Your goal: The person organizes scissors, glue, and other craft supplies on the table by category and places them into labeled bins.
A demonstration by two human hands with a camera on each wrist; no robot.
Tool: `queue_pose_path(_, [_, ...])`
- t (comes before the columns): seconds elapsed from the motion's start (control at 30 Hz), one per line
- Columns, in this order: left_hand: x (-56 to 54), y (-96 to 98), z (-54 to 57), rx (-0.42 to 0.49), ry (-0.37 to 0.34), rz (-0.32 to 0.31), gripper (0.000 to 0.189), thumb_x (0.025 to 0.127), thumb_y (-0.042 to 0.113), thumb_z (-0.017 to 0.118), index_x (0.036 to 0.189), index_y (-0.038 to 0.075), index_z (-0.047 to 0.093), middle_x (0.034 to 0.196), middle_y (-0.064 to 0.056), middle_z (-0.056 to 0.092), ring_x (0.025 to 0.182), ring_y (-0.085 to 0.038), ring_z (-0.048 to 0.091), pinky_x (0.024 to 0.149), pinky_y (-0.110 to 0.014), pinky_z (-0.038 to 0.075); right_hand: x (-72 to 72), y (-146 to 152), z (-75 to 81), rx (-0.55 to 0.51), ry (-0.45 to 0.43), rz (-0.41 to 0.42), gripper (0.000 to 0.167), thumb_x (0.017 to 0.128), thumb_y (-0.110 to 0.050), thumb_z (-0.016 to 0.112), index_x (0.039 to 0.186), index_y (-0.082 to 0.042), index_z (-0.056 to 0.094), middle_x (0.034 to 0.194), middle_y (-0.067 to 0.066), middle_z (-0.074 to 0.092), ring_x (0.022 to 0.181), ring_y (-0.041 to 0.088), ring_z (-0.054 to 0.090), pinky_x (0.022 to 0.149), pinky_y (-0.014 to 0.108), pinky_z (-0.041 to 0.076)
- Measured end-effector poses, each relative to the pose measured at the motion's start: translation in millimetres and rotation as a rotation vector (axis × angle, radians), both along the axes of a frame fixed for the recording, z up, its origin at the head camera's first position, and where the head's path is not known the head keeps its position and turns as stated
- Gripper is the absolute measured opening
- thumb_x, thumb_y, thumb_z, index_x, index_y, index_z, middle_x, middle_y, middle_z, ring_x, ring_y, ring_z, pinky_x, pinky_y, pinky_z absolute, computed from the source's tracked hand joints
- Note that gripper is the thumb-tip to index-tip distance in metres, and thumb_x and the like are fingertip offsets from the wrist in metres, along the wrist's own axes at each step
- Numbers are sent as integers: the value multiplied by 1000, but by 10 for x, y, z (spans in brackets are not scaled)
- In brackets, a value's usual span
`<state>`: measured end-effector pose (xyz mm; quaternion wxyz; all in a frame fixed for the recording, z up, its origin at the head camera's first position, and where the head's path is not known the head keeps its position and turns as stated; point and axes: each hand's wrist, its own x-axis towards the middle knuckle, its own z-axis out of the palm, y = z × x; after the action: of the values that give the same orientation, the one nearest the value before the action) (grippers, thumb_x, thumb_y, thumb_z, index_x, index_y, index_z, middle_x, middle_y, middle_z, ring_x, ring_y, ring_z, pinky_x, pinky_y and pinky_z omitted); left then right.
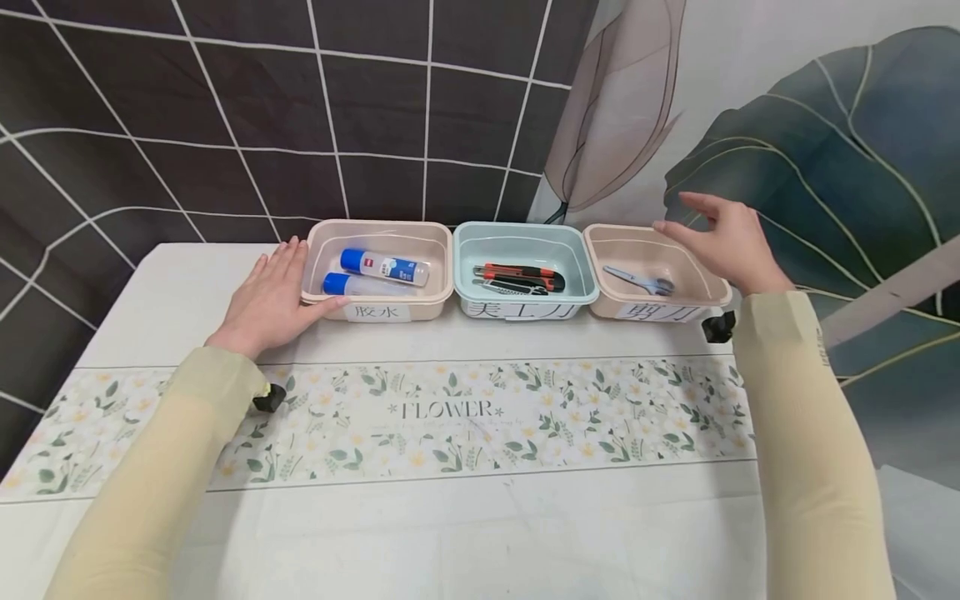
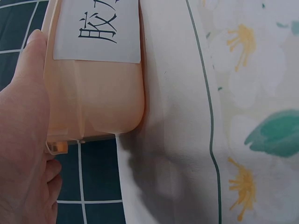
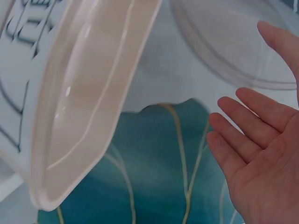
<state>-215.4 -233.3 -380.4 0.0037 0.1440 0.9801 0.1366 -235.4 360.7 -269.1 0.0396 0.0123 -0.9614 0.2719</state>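
My left hand (image 1: pixel 272 300) rests against the left end of a peach plastic bin (image 1: pixel 432 310), fingers straight and thumb along its front rim. Two blue-capped glue sticks (image 1: pixel 384 267) lie in that bin. In the left wrist view the thumb lies at the rim (image 2: pixel 48 70), beside the paper label (image 2: pixel 100 42). My right hand (image 1: pixel 723 237), apart from the right peach bin (image 1: pixel 701 293), is raised over its right end with nothing in it. That bin holds light-blue scissors (image 1: pixel 639 281). The right wrist view shows the palm (image 3: pixel 266 172) with fingers extended beside the bin (image 3: pixel 88 93).
Between the peach bins stands a light-blue bin (image 1: pixel 525 242) with several utility knives (image 1: pixel 519 277) inside. All three bins bear paper labels and stand in a row along the back of the white table (image 1: pixel 480 517). A floral strip (image 1: pixel 450 417) crosses it; a dark gridded cloth (image 1: pixel 375 108) hangs behind.
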Motion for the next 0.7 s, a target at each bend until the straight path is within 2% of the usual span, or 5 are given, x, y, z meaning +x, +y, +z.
queue_pose_path(0.13, [-2, -2, 0, 4, 6, 1, 113, 95, 75, 43, 158, -9, 2, 165, -29, 4, 153, -39, 1, 123, -49, -4, 42, -133, 58, -6, 29, 8, 79, 96, -55, 63, 159, -14, 38, 162, 13, 33, 147, 42, 29, 115, 65, 24])
queue_pose_path(0.4, [3, -7, 6, 6, 7, 4, 113, 95, 74, 44, 158, -10, 4, 165, -30, 6, 153, -40, 2, 123, -49, -4, 115, -399, 119, 18, 71, 81, 81, 96, -54, 65, 161, -19, 33, 164, 8, 31, 149, 34, 28, 116, 65, 24])
queue_pose_path(0.6, [5, -10, 16, -2, 5, 3, 113, 95, 75, 43, 158, -9, 3, 165, -30, 5, 153, -41, 2, 123, -50, -4, 224, -628, 69, 115, 137, 181, 82, 96, -47, 68, 162, -15, 30, 166, 9, 26, 151, 32, 24, 119, 60, 20])
queue_pose_path(0.7, [7, -11, 20, -7, 9, 4, 113, 95, 75, 43, 158, -10, 3, 165, -30, 5, 153, -40, 2, 123, -50, -4, 277, -754, 12, 197, 173, 230, 89, 93, -52, 69, 162, -13, 29, 167, 8, 23, 153, 30, 19, 120, 59, 19])
